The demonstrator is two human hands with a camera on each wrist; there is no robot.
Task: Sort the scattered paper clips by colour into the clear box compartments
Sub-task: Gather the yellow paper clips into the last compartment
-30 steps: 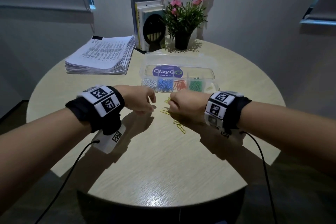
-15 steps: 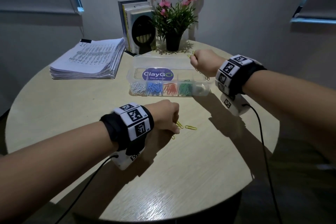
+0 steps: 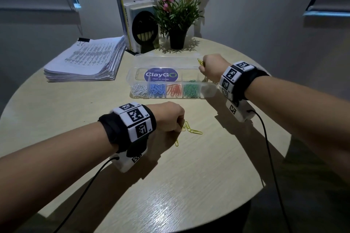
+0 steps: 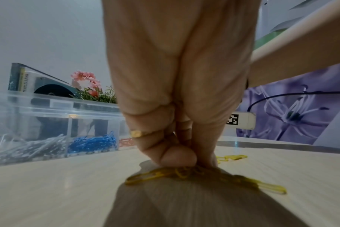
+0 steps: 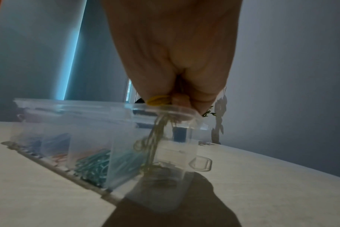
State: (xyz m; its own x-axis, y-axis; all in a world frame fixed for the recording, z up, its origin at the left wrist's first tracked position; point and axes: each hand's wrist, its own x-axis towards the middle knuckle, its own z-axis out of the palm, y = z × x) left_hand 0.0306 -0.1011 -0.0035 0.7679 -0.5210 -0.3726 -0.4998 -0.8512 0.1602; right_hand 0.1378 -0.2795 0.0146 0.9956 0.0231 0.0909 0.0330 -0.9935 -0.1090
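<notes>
A clear box (image 3: 132, 79) lies mid-table with white, blue, orange and green clips (image 3: 191, 91) in separate compartments. My right hand (image 3: 203, 67) hovers over the box's right end and grips a bunch of yellow clips (image 5: 158, 99). A linked string of them (image 5: 153, 144) dangles into the rightmost compartment (image 3: 209, 91). My left hand (image 3: 179, 125) is down on the table in front of the box. Its fingertips (image 4: 178, 158) pinch some of the loose yellow clips (image 4: 165, 172). A few more yellow clips (image 3: 192, 129) lie just right of it.
A thick clipped stack of papers (image 3: 89, 60) sits at the back left. Books with a black bookend (image 3: 138, 24) and a potted pink-flowered plant (image 3: 177, 19) stand behind the box. Cables trail from both wrist units over the round wooden table (image 3: 170, 185).
A second ago both hands were together at the yellow clips. My right hand has since carried a bunch up to the box's right end, and my left hand closed on the clips left on the table.
</notes>
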